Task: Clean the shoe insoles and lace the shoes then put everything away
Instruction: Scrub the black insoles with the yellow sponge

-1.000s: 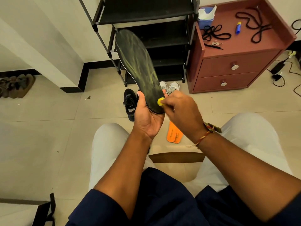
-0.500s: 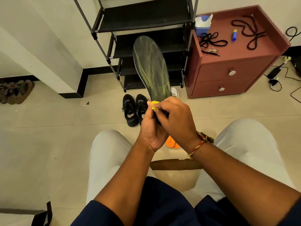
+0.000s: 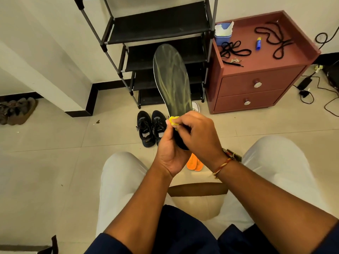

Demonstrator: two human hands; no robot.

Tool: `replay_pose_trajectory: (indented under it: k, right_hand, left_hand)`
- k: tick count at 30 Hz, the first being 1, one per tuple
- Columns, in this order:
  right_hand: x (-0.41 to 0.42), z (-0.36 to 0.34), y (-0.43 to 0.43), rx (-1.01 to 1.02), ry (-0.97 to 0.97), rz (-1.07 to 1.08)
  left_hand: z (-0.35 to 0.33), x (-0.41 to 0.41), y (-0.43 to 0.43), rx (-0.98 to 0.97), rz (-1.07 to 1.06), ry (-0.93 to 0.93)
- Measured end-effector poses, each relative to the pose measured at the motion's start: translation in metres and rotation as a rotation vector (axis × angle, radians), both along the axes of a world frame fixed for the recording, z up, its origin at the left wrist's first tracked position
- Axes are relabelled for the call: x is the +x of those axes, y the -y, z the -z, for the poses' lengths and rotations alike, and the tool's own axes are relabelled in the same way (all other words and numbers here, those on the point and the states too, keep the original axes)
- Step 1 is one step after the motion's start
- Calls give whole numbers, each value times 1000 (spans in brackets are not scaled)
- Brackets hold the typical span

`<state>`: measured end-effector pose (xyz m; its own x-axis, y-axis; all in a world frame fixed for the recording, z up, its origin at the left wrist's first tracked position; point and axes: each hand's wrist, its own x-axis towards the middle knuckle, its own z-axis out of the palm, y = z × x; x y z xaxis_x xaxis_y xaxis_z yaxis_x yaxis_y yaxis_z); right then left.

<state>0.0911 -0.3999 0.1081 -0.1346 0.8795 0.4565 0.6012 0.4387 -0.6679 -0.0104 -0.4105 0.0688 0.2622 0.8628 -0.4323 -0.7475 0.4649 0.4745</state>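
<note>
A long dark insole (image 3: 172, 77) with yellowish streaks stands upright in front of me. My left hand (image 3: 169, 153) grips its heel end from below. My right hand (image 3: 198, 136) pinches a small yellow cloth (image 3: 173, 120) against the insole's lower part, covering the heel. A pair of black shoes (image 3: 151, 127) sits on the floor behind my hands. Two orange insoles (image 3: 194, 164) lie on the floor under my right wrist. Black laces (image 3: 233, 50) lie on the red cabinet top.
A black shoe rack (image 3: 159, 30) stands against the wall. The red two-drawer cabinet (image 3: 256, 85) beside it also bears a blue tissue box (image 3: 222, 35), a small blue tube (image 3: 258, 43) and another black lace (image 3: 275, 41). A white shoe (image 3: 196, 106) peeks out behind the insole. Brown sandals (image 3: 16, 110) lie far left; cables (image 3: 315, 92) far right.
The insole has swung from leaning left to nearly upright and shifted right. My right hand with the yellow cloth has slid onto the heel end, close against my left hand.
</note>
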Motion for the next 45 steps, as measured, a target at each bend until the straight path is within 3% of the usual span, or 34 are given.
replay_pose_trajectory:
  k: [4, 8, 14, 19, 22, 27, 35, 39, 45]
  right_hand:
    - [21, 4, -24, 36, 2, 175]
    - [27, 10, -27, -95, -147, 274]
    - [37, 12, -26, -582, -644, 121]
    - [39, 14, -27, -607, -711, 73]
    - [37, 16, -26, -574, -654, 97]
    - [27, 21, -21, -429, -344, 96]
    - [18, 18, -14, -163, -20, 91]
    - [17, 18, -10, -175, 152, 25]
    - [20, 13, -11, -57, 196, 45]
  left_hand:
    - [-2, -2, 3, 8, 25, -46]
    - [0, 0, 3, -1, 35, -49]
    - [1, 0, 2, -8, 54, -117]
    - [4, -4, 0, 29, 64, -167]
    - [2, -7, -2, 39, 68, -171]
    - [-8, -7, -4, 116, 5, -154]
    - [-11, -9, -4, 123, -8, -50]
    - [-11, -10, -7, 103, -40, -56]
    - [-12, -7, -8, 77, -40, -63]
